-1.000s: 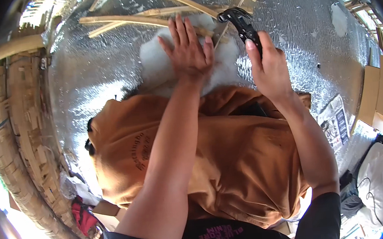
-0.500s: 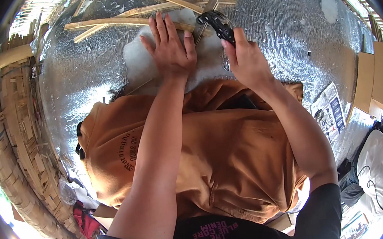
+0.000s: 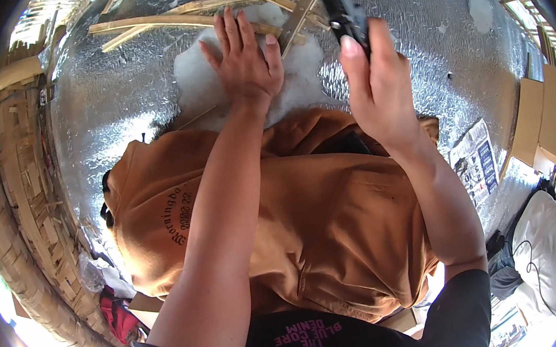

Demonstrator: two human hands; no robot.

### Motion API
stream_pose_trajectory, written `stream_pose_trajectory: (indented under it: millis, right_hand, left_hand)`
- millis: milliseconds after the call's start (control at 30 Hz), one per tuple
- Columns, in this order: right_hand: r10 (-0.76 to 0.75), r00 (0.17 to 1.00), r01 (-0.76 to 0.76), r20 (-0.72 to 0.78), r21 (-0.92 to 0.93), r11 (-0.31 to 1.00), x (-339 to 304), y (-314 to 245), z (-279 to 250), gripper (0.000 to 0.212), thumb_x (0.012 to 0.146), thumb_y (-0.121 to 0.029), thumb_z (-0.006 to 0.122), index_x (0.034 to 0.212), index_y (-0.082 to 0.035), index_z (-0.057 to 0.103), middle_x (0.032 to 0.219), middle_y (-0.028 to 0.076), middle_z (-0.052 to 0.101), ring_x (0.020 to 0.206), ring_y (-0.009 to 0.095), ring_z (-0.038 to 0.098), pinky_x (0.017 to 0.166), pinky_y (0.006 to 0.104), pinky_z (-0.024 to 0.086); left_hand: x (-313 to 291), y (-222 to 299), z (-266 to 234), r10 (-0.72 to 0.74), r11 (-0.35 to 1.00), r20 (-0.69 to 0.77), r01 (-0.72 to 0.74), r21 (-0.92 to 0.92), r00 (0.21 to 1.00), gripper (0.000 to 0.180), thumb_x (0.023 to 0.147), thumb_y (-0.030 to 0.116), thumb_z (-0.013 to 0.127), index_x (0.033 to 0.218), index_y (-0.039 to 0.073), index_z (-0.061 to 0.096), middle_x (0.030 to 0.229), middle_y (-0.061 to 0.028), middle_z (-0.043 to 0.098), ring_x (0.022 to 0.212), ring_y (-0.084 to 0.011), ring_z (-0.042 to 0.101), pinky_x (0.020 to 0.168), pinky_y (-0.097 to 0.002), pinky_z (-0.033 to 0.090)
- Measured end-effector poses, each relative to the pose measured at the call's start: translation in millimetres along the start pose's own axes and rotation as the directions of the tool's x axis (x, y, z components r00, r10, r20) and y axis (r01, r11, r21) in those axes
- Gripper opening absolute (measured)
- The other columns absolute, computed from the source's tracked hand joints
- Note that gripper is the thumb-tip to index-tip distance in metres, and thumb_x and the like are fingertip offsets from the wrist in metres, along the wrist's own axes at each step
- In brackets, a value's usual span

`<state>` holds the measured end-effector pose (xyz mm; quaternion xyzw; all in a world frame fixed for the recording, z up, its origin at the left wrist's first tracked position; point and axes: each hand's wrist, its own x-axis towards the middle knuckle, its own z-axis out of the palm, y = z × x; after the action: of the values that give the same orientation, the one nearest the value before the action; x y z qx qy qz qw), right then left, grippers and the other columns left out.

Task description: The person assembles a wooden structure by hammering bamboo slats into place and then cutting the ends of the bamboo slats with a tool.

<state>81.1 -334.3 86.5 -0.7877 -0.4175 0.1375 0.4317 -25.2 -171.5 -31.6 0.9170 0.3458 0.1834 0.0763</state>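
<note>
My left hand (image 3: pixel 244 63) lies with fingers spread on a bamboo strip (image 3: pixel 166 21) on the silvery foil-covered surface. Just right of its thumb, a wider slat (image 3: pixel 295 26) crosses that strip at a slant. My right hand (image 3: pixel 380 87) grips the handle of a black hammer (image 3: pixel 339 7), whose blurred head is raised at the top, beyond the slat's upper end. Under my left hand and around the crossing, a patch of whitish padding (image 3: pixel 199 87) shows. Any nail at the joint is too small or hidden to make out.
A brown garment (image 3: pixel 335 215) covers my lap below the foil sheet (image 3: pixel 414 53). Newspaper (image 3: pixel 474 161) and an open cardboard box (image 3: pixel 540 115) lie at the right, a white cushion (image 3: pixel 548 234) lower down. A woven bamboo wall (image 3: pixel 24 211) runs along the left.
The hammer has lifted off the crossed strips and swung up and right with my right hand. My left hand stays pressed in nearly the same place.
</note>
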Motion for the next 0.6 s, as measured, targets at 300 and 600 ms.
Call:
stream_pose_trajectory:
  millis: [300, 600]
  right_hand:
    - [0.038, 0.998, -0.034, 0.047, -0.086, 0.996, 7, 6, 1, 0.026, 0.101, -0.021, 0.057, 0.11, -0.001, 0.043, 0.067, 0.026, 0.064, 0.065, 0.048, 0.066, 0.052, 0.0553, 0.053]
    - [-0.034, 0.999, 0.043, 0.033, -0.326, 0.945, 8, 22, 11, 0.03, 0.1, -0.029, 0.058, 0.11, -0.004, 0.046, 0.066, 0.023, 0.065, 0.064, 0.045, 0.068, 0.054, 0.0535, 0.055]
  left_hand:
    - [3, 0, -1, 0.001, 1.0, 0.004, -0.001, -0.012, 1.0, 0.067, 0.1, 0.043, 0.033, 0.152, 0.001, 0.034, 0.163, -0.0174, 0.027, 0.153, -0.0363, 0.018, 0.118, -0.0671, 0.009]
    - [1, -2, 2, -0.013, 0.999, 0.004, 0.013, 0.038, 1.0, 0.066, 0.1, 0.043, 0.033, 0.153, 0.002, 0.036, 0.164, -0.015, 0.026, 0.154, -0.0339, 0.018, 0.118, -0.0661, 0.01]
